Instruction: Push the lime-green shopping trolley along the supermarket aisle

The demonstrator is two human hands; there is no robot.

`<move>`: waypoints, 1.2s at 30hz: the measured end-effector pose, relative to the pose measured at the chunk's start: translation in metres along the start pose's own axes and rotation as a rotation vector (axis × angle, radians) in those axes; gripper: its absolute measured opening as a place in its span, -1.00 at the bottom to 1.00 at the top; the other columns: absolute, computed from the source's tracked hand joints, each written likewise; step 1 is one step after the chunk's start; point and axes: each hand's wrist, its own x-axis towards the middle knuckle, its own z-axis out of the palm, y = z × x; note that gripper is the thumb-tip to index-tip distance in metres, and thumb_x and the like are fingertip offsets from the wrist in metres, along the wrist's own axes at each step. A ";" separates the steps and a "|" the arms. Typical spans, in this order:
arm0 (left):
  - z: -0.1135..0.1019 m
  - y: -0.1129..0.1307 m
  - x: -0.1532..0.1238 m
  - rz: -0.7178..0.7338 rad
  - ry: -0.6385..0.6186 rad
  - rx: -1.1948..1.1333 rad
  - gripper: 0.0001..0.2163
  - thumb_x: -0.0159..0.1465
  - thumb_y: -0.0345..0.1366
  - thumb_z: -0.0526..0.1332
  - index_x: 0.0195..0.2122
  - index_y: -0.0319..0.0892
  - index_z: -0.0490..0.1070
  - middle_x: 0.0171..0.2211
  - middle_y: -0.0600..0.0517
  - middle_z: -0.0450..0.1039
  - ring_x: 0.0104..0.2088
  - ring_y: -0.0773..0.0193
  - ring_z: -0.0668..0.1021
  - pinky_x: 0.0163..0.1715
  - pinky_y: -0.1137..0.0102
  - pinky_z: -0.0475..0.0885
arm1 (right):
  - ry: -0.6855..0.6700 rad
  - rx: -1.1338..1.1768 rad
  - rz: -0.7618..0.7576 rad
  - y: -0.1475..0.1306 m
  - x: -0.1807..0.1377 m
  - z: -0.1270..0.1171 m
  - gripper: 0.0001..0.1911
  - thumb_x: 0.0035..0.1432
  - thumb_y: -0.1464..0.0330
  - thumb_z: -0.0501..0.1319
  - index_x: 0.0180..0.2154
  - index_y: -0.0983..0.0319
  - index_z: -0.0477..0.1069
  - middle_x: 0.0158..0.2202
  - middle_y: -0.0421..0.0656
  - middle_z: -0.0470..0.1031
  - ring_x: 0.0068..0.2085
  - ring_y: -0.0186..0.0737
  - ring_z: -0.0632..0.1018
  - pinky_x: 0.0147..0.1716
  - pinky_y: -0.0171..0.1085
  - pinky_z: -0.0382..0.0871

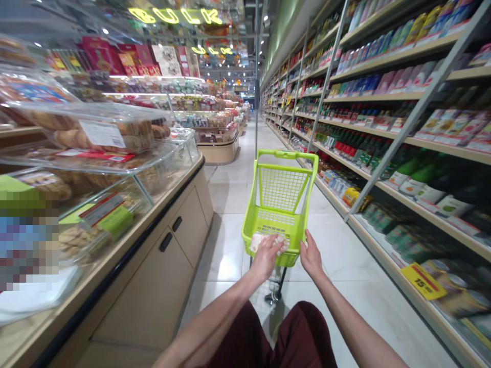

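A bright green plastic shopping cart (284, 184) with a latticed basket stands right in front of my knees, its dark legs and a wheel showing below. At its near rim, my left hand (267, 252) presses a crumpled, white-and-pink patterned cloth (258, 241) against the plastic, fingers over the cloth. My right hand (311, 256) grips the basket's near right edge. The cart's basket shows only its green floor and walls apart from the cloth. My fingertips under the cloth are hidden.
Left is a wooden counter (153, 260) with clear covers and packed baked goods (103, 130). Tall shelves (406, 143) of bottles and cans line the right, with a yellow price tag (424, 280) low down. A thin metal post (257, 76) rises behind the cart. Tiled floor (226, 245) runs down the aisle.
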 end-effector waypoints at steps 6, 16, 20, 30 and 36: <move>-0.035 -0.003 0.017 -0.311 0.259 -0.431 -0.71 0.12 -0.46 0.02 -0.17 -0.17 0.41 -0.02 -0.04 0.32 0.05 0.18 0.29 0.07 0.17 0.13 | 0.075 0.259 -0.070 -0.046 -0.027 -0.021 -0.59 0.08 0.25 -0.01 -0.03 0.23 0.26 0.05 -0.05 0.25 0.05 -0.10 0.30 0.03 -0.06 0.14; -0.054 0.042 0.016 -0.616 0.331 -1.156 -0.63 0.04 -0.31 0.15 -0.09 -0.25 0.32 -0.18 -0.09 0.44 -0.18 0.15 0.48 -0.14 0.20 0.35 | -0.350 1.145 0.525 -0.111 -0.055 0.003 -0.62 -0.16 0.21 0.27 -0.25 0.24 0.37 -0.37 -0.19 0.50 -0.40 -0.26 0.49 -0.44 -0.31 0.36; -0.055 0.037 0.003 -0.341 0.296 -0.668 -0.72 0.11 -0.40 0.03 -0.17 -0.18 0.41 0.03 -0.05 0.28 0.06 0.16 0.29 0.07 0.19 0.14 | -0.332 1.215 0.629 -0.116 -0.055 -0.001 -0.73 -0.23 0.26 0.32 -0.43 0.26 0.39 -0.49 -0.22 0.48 -0.46 -0.32 0.47 -0.47 -0.36 0.36; -0.066 0.052 -0.028 -0.081 -0.049 -0.356 -0.67 -0.04 -0.45 0.15 -0.21 -0.12 0.43 0.10 -0.04 0.18 0.13 0.05 0.17 0.11 0.10 0.02 | -0.311 1.143 0.565 -0.107 -0.060 0.017 -0.52 -0.06 0.13 0.16 -0.06 0.11 0.27 -0.11 -0.12 0.43 -0.16 -0.11 0.48 -0.32 -0.18 0.47; -0.074 0.044 -0.016 -0.784 0.331 -1.049 -0.54 -0.15 -0.36 0.26 -0.14 -0.21 0.33 -0.16 -0.06 0.39 -0.19 0.16 0.45 -0.15 0.20 0.33 | -0.381 0.979 0.243 -0.111 -0.041 0.029 -0.52 -0.07 0.16 0.17 -0.08 0.16 0.28 -0.20 -0.14 0.46 -0.24 -0.09 0.52 -0.37 -0.17 0.49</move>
